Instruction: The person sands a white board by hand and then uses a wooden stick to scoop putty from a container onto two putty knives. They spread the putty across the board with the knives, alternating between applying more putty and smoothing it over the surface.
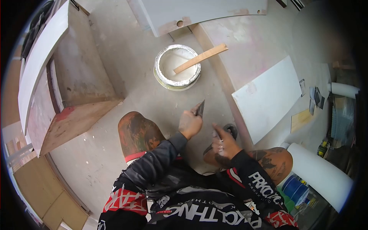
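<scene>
My left hand (190, 123) is closed around a putty knife (200, 109), its dark blade pointing up and away from me. Close by on the right, my right hand (227, 143) has curled fingers with white smears on them and one finger stretched forward; whether anything is inside it I cannot make out. Beyond both hands, an open bucket (158, 73) of white paste stands on the floor. A flat wooden stick (203, 57) leans in the paste and over the rim. Neither hand touches the bucket.
A curved wooden piece (82, 65) stands on the left. At the top lies a grey panel (214, 9) with a hole. A white board (268, 97) rests to the right, near several scraper blades (316, 97). A white roll (318, 172) and a blue container (295, 190) are at lower right.
</scene>
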Tool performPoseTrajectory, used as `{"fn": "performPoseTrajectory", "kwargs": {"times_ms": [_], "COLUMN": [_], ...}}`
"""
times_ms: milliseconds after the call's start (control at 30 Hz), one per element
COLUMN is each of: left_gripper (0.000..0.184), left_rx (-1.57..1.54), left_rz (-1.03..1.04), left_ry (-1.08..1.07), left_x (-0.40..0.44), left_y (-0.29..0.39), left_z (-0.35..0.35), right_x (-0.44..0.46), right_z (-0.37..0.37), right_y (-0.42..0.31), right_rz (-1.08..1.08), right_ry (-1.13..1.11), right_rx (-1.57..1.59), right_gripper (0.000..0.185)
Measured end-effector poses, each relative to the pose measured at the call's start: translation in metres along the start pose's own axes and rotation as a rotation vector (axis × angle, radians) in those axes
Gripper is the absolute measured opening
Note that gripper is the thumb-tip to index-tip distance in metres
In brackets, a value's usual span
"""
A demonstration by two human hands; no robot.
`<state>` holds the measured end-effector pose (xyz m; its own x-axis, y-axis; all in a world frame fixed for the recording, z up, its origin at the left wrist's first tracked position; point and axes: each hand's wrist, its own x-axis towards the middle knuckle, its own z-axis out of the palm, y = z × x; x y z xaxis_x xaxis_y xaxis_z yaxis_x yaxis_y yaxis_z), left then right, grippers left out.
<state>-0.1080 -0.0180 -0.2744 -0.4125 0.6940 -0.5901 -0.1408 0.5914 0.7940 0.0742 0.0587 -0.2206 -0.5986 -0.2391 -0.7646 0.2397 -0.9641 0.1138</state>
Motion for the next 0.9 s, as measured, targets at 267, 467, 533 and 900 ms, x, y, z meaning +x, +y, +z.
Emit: {"fn": "performPoseTrajectory", "kwargs": {"times_ms": [267,467,533,900], "left_gripper": [0.011,0.022,0.022,0.015], "left_rx": [-1.27,-1.618,-1.54,-0.812], "left_rz": [-0.504,-0.792,-0.854,-0.274], "left_ry": [-0.189,-0.491,-0.421,0.002], "left_x": [-0.057,-0.081,-0.089,-0.085], "left_y": [0.029,0.038,0.045,0.071], "left_z": [-0.065,-0.064,-0.062,-0.053], "right_x": [-0.077,-0.037,-0.001,0.015], "right_z": [0.071,0.106,0.098,-0.008], "right_y": [0.009,0.057,0.056,0.013], "right_rz": [-1.453,-1.915,-1.778,-1.054], "right_ry": [1.051,0.498,0.658,0.637], "right_rx": [-0.973,-1.328,-1.344,-0.409], "right_gripper": [0.019,0.034,0.03,0.016]}}
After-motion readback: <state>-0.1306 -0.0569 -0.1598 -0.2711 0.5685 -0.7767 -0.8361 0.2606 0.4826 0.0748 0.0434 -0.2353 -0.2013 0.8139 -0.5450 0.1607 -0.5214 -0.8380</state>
